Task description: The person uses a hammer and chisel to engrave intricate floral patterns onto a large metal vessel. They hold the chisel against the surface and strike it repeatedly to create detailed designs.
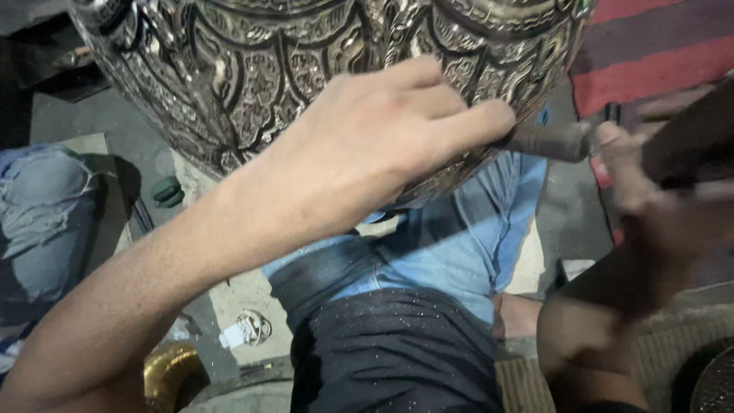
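Observation:
A large embossed metal vessel (306, 53) with ornate silver and dark relief fills the top of the head view and rests over my lap. My left hand (382, 130) lies against its lower side, fingers closed around a dark metal punch (547, 141) whose tip meets the vessel's surface. At the right edge, blurred, my right hand (634, 183) grips a dark wooden-handled tool (688, 145), likely a hammer, close to the punch's free end.
My legs in blue jeans (459, 245) and a dark cloth (390, 352) lie below the vessel. A red striped mat (650, 53) is at the top right. A brass piece (172, 371) sits bottom left. Another person's jeans-clad leg (38, 214) is at left.

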